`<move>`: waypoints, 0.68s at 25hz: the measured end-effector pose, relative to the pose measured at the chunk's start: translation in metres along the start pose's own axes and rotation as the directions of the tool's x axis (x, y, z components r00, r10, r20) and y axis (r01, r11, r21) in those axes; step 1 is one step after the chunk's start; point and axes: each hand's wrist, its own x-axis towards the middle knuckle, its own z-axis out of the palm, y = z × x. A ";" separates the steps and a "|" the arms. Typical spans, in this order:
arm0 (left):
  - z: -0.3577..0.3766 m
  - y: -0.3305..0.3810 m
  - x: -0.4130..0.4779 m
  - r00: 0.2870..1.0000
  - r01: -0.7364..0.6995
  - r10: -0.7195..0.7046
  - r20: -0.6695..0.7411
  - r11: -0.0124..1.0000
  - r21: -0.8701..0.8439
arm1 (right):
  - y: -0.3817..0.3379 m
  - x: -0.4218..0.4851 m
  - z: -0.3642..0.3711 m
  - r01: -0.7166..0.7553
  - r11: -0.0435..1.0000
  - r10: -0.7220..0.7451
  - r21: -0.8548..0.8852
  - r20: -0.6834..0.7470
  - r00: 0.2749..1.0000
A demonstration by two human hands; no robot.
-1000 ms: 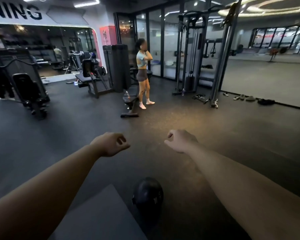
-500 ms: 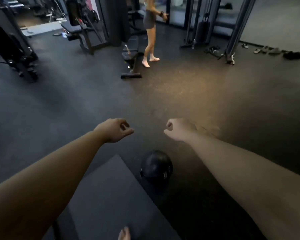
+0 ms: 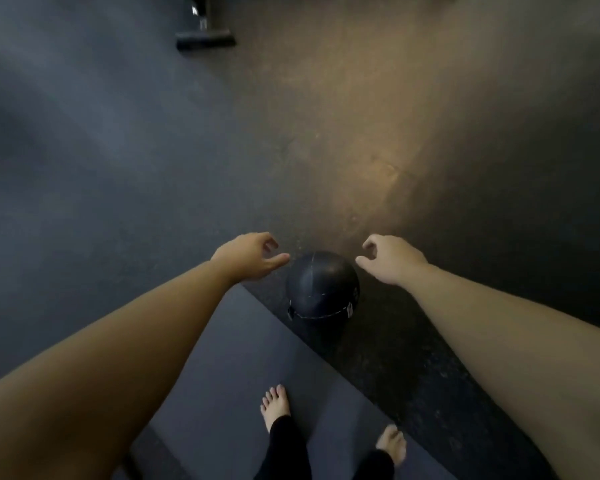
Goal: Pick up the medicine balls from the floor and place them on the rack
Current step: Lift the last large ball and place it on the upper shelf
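Clearly nothing is lifted yet: the black medicine ball [image 3: 321, 287] sits on the rubber floor [image 3: 118, 150] just off the mat [image 3: 257, 358], the left hand [image 3: 248, 256] and right hand [image 3: 390, 259] loosely spread and empty either side, no rack in view

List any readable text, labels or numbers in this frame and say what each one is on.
None can be read.
Medicine ball: a small pale label at its lower right and faint marks along the seam, too blurred to read.
Mat, floor and bench foot: no text visible.
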 end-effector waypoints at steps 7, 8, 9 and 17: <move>0.150 -0.072 0.167 0.988 0.004 -0.017 0.154 0.996 0.085 | 0.057 0.167 0.146 -0.031 0.999 0.026 0.025 0.174 0.984; 0.173 -0.081 0.193 0.988 0.008 -0.021 0.151 0.997 0.081 | 0.069 0.192 0.170 -0.051 0.998 0.044 0.035 0.180 0.983; 0.196 -0.089 0.219 0.989 0.007 -0.020 0.145 0.996 0.087 | 0.081 0.215 0.193 -0.077 0.995 0.066 0.056 0.172 0.983; 0.330 -0.140 0.374 0.988 0.152 -0.142 0.063 0.970 -0.188 | 0.128 0.357 0.315 -0.155 0.965 0.144 0.209 0.070 0.987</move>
